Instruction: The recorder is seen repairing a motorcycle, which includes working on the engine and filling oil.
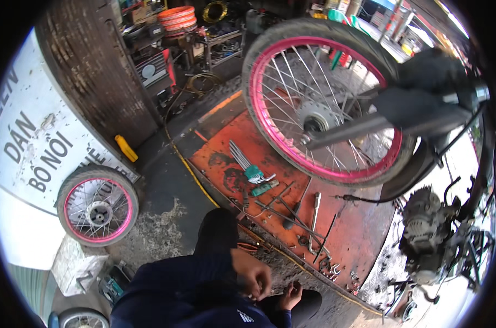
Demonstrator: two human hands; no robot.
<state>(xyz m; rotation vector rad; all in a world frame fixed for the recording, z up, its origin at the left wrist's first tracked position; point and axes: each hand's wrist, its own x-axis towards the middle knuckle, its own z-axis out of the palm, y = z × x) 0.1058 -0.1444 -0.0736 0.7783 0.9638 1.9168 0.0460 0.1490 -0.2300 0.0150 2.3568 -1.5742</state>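
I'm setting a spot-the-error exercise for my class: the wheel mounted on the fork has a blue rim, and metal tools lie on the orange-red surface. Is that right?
Not quite: the rim of the wheel mounted on the fork is pink, not blue, as the head view shows. Metal tools do lie on the orange-red surface.

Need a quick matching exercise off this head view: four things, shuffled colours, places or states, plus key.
Things
1. Hex key set
2. Loose wheel at the left
3. Bottle
4. Left hand

Colour, place or state
A. Pink-rimmed
B. Curled, in front of the dark-blue top
C. Lying on the orange-red sheet
D. Yellow, near the foot of the brown shutter

Pairs: 1-C, 2-A, 3-D, 4-B
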